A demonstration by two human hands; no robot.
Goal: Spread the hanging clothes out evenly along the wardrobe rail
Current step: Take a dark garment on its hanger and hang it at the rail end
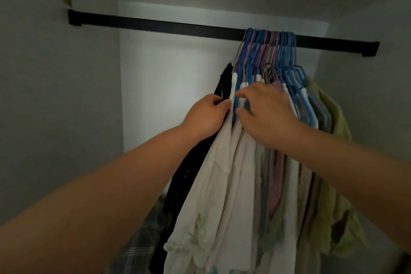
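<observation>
A black rail (155, 23) runs across the wardrobe from upper left to right. Several blue and pink hangers (270, 39) are bunched tight on its right part. From them hang a black garment (195, 162), several white and pale garments (224, 184) and a green one (333, 131) at the far right. My left hand (206, 113) grips the shoulder of the black garment at the bunch's left edge. My right hand (264, 113) lies on the white garments' shoulders, with fingers curled between the hangers.
The rail's left two thirds carry nothing. The white back wall (173, 78) is lit; grey side walls (55, 95) close in left and right. A plaid cloth (142, 236) lies low at the bottom.
</observation>
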